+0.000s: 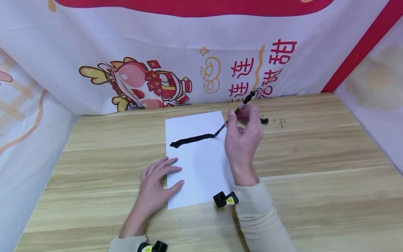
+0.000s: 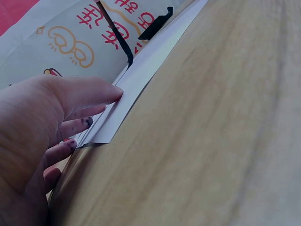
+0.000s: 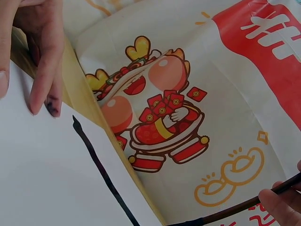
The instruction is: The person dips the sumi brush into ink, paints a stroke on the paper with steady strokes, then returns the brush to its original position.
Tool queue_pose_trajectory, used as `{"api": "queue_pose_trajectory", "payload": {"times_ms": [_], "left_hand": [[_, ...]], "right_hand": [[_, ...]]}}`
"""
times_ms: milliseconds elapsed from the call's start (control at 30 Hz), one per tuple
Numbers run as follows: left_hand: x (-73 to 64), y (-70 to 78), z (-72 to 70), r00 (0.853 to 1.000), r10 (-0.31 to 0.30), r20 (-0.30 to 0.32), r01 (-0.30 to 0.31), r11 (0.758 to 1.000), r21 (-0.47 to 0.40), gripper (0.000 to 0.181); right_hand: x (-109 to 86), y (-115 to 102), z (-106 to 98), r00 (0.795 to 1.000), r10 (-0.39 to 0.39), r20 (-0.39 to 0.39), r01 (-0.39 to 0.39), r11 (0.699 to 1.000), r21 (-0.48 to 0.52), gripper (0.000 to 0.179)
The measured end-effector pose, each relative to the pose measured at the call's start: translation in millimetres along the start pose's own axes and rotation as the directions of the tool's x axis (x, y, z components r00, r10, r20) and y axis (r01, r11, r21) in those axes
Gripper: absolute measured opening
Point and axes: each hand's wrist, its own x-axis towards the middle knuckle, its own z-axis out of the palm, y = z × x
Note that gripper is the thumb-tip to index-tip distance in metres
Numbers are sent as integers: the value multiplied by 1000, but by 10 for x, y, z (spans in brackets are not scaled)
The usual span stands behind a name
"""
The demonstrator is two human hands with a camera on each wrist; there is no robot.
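A white sheet of paper (image 1: 201, 175) lies on the table with a thick black stroke (image 1: 193, 139) across its upper half. My right hand (image 1: 244, 140) pinches a slim dark writing brush (image 1: 246, 99) between thumb and fingers. Slanting down to the left, the brush has its black tip at the stroke's right end. My left hand (image 1: 154, 185) rests with spread fingers over the sheet's left edge, thumb (image 2: 106, 92) on the paper in the left wrist view. Black smudges mark some of its fingertips. From the right wrist view, the brush shaft (image 3: 230, 210) enters at lower right.
Behind my right hand a small black object (image 1: 264, 120) shows, mostly hidden, with dark specks (image 1: 281, 121) on the wood beside it. The wooden table (image 1: 315, 154) ends at a printed cloth backdrop (image 1: 189, 38), and cloth also hangs at both sides.
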Motion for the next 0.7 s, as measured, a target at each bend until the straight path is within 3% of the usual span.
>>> {"api": "queue_pose_trajectory", "payload": {"times_ms": [700], "left_hand": [[-11,-1,3,1000,13,-9,-13,1000,-5,37]], "right_hand": [[23,-4,-46,1000,4,0,-4,999,-33,21]]}}
